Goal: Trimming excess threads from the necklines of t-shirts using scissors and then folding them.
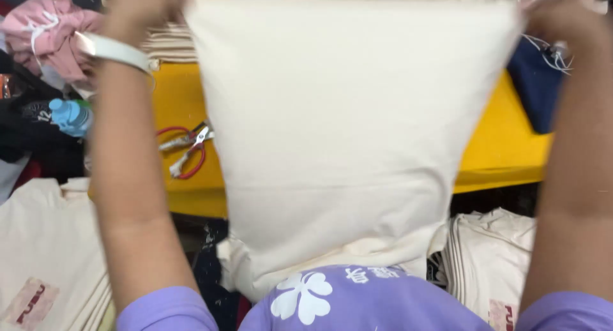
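At the far left of the frame I see a crumpled pink garment [39, 31] in the upper corner, and below it a blue-capped plastic bottle [69, 116] lying among dark clothes. A stack of cream cloth pieces [45, 254] fills the lower left corner. Next comes my left hand [139, 8], raised to the top edge of the picture with a white wristband [115, 50] around the wrist; its grip is closed on the upper left corner of the plain cream fabric bag [345, 127]. Behind the forearm, on the yellow tabletop [179, 95], rest red-handled scissors [186, 149], just beside the bag's left edge. The bag hangs flat and upright across the centre of the frame, stretched between both hands in front of the tabletop, its lower end falling toward my purple shirt with a white clover print [332, 299] at the bottom. To the lower right sits another folded pile of cream cloth [488, 254]. In the upper right a dark navy fabric piece [536, 82] lies on the tabletop. My right hand [562, 18] is blurred, yet its grip pinches the bag's upper right corner.
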